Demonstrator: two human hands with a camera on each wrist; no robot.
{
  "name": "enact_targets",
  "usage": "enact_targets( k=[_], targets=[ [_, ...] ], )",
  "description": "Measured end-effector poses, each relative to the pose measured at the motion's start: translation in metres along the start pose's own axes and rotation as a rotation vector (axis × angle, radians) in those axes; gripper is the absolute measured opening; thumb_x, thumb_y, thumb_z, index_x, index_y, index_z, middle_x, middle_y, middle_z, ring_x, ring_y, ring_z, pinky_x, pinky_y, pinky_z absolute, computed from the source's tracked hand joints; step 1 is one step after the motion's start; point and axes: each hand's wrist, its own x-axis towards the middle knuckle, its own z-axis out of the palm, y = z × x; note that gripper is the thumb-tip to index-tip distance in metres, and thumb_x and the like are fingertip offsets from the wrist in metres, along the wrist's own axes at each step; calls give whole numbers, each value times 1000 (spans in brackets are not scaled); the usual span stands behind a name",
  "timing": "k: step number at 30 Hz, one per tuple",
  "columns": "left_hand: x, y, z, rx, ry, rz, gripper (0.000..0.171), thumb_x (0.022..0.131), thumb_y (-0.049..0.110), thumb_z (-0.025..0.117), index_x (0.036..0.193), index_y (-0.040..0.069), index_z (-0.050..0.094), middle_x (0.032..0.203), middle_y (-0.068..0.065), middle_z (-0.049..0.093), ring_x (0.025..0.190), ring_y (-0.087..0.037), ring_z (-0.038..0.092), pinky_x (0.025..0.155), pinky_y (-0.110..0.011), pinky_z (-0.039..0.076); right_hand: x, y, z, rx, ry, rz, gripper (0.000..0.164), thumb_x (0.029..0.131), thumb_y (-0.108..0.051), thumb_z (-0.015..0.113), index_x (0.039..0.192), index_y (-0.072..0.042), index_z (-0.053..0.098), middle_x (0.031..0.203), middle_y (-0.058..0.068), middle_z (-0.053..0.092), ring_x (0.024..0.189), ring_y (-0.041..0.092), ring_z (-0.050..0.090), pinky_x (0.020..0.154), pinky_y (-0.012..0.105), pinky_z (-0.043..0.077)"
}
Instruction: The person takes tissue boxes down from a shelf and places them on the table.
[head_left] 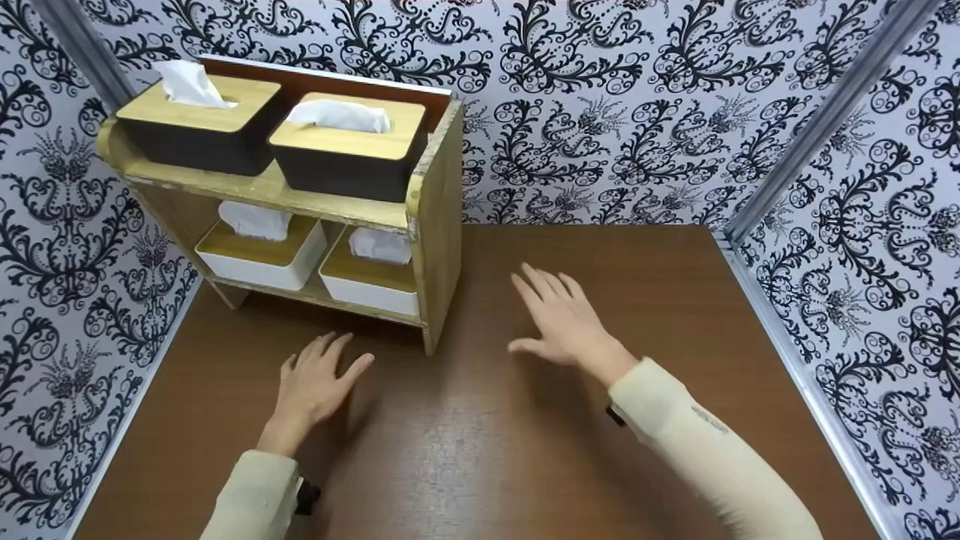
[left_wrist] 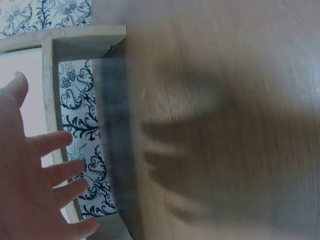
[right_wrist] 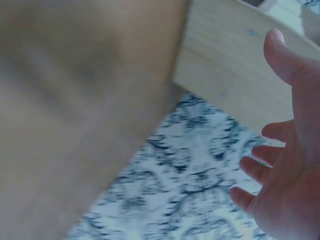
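Note:
My left hand (head_left: 311, 386) hovers over the brown table in front of a two-tier wooden shelf (head_left: 442, 195), fingers spread and holding nothing. To the right of the shelf, my right hand (head_left: 562, 319) is also above the table, its fingers extended and thumb apart, touching nothing. On the upper tier stand two dark tissue boxes with wooden lids, a left one (head_left: 195, 146) and a right one (head_left: 341, 172). Two white tissue boxes, a left one (head_left: 255, 266) and a right one (head_left: 367, 291), sit on the lower tier. White tissue sticks out of each lid.
The brown table (head_left: 480, 450) spreads under both hands and reaches the back wall (head_left: 600, 150), which has a black-and-white scroll pattern. Metal strips edge the table on the right (head_left: 806, 382) and left. Patterned side walls enclose it.

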Motion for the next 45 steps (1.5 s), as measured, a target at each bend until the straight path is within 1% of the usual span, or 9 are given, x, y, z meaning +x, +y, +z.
enact_targets(
  k=[9, 14, 18, 22, 25, 33, 35, 40, 45],
  targets=[
    [0, 5, 0, -12, -11, -4, 79, 91, 74, 36, 145, 18, 46, 153, -15, 41, 141, -40, 35, 111, -70, 22, 44, -38, -66, -115, 150, -83, 116, 78, -79, 52, 158, -12, 2, 166, 10, 5, 152, 29, 13, 125, 49, 13],
    [0, 6, 1, -12, -2, 6, 79, 90, 74, 39, 144, 17, 48, 152, -15, 42, 140, -40, 37, 111, -71, 22, 61, -55, -100, -174, 204, -74, 118, 79, -80, 49, 157, -13, -10, 166, 7, -2, 153, 26, 7, 126, 46, 7],
    [1, 6, 2, -14, 5, 10, 79, 90, 74, 40, 143, 17, 49, 151, -15, 43, 140, -40, 37, 111, -72, 22, 73, -64, -117, -190, 230, -57, 119, 79, -80, 49, 156, -15, -14, 166, 6, -7, 154, 25, 5, 127, 44, 5],
    [0, 6, 3, -20, 8, 9, 78, 90, 73, 41, 142, 16, 50, 151, -15, 43, 140, -40, 37, 111, -72, 22, 83, -70, -123, -167, 272, -66, 118, 79, -78, 52, 157, -16, -11, 166, 4, -6, 154, 23, 2, 127, 43, 3],
    [-1, 6, 3, -28, 4, 6, 77, 90, 73, 41, 142, 16, 50, 152, -15, 43, 141, -40, 37, 111, -72, 21, 89, -74, -124, -150, 305, -72, 118, 78, -78, 55, 158, -15, -6, 166, 4, -2, 154, 22, 4, 127, 43, 5],
    [0, 5, 2, -47, -9, -8, 77, 90, 73, 41, 142, 16, 50, 153, -16, 40, 143, -40, 33, 112, -71, 18, 101, -81, -121, -137, 340, -47, 122, 73, -82, 56, 157, -13, 2, 166, 4, 1, 154, 20, 6, 127, 40, 7],
    [0, 4, 2, -46, -11, -10, 79, 90, 74, 40, 142, 16, 50, 153, -16, 40, 143, -40, 33, 112, -71, 18, 104, -82, -120, -117, 354, -46, 122, 71, -82, 57, 157, -13, 5, 166, 4, 4, 154, 19, 7, 127, 39, 8],
    [0, 2, 4, -39, -18, -17, 79, 90, 74, 39, 143, 16, 50, 154, -16, 39, 143, -40, 33, 112, -71, 18, 109, -83, -119, -86, 397, -52, 121, 67, -82, 62, 155, -14, 15, 164, 5, 16, 153, 21, 13, 127, 39, 10],
    [-1, 1, 6, -30, -28, -24, 79, 90, 74, 38, 143, 16, 50, 153, -16, 40, 143, -39, 33, 111, -72, 19, 111, -79, -122, -108, 408, -59, 118, 64, -85, 62, 152, -16, 23, 161, 4, 24, 151, 20, 19, 127, 41, 13]
  ],
)
